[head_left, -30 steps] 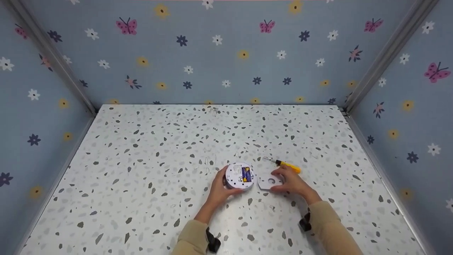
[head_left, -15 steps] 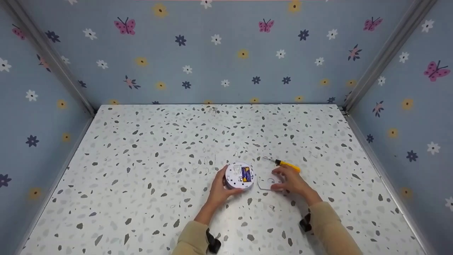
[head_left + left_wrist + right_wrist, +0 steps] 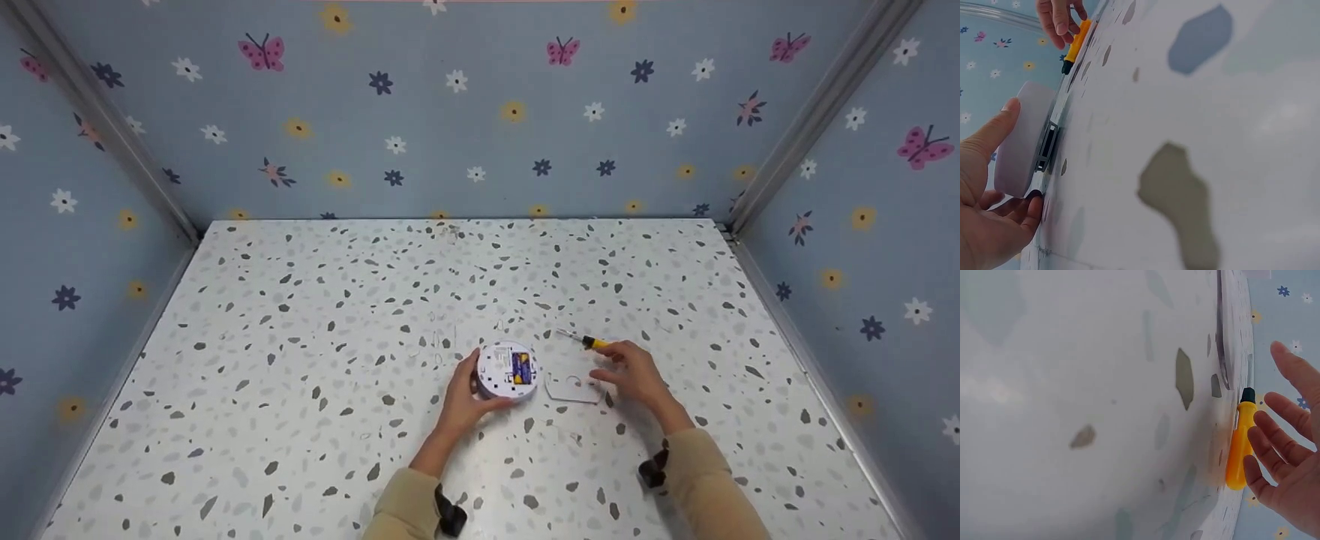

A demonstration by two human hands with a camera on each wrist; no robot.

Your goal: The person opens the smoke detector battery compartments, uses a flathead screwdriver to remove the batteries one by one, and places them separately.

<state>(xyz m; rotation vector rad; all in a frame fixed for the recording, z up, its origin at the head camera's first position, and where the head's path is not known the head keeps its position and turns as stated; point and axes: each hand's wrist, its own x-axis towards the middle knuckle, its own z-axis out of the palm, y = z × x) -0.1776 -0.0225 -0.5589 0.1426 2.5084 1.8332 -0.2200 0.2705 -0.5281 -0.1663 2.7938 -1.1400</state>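
Observation:
My left hand [image 3: 461,397] grips a round white smoke detector [image 3: 495,371] by its rim, its back with batteries [image 3: 521,368] facing up. In the left wrist view, the thumb lies on one side of the detector [image 3: 1022,140] and the fingers curl under the other. A flat white mounting plate [image 3: 574,391] with a hole in its middle lies just right of it. My right hand [image 3: 637,375] hovers over a screwdriver [image 3: 589,341] with a yellow handle. In the right wrist view, its loosely spread fingers are beside the yellow handle [image 3: 1239,450], apparently not gripping it.
The speckled white table [image 3: 300,435] carries these things near its middle. Blue flowered walls [image 3: 480,112] close off the back and both sides. Thin clear scraps or marks [image 3: 439,341] are visible left of the detector; their kind is unclear.
My right hand has let go of the mounting plate and moved a little right and up, over the screwdriver handle. My left hand keeps its grip on the smoke detector.

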